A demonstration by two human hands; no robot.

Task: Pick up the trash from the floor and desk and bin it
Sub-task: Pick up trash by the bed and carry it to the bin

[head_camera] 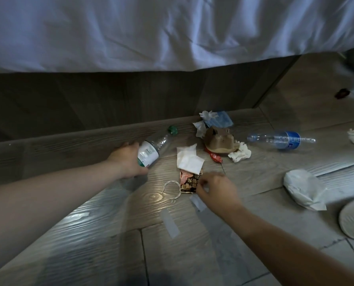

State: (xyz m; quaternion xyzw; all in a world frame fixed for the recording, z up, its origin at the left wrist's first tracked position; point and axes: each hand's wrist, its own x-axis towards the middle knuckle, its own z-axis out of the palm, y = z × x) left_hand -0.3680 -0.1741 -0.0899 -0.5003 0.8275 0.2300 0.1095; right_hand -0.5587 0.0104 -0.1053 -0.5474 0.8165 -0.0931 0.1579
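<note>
Gripping bottle (pixel 151 150) — left hand (pixel 128 159) outstretched

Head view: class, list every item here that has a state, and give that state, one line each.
green-capped bottle, capped, on its side, gripped by left hand
blue-labelled bottle, lying on the floor, untouched
white napkin, partly unfolded, overlapping the patterned wrapper
patterned wrapper, flat on floor, right hand at its edge, grip unclear
white paper bag, crumpled, untouched
</note>
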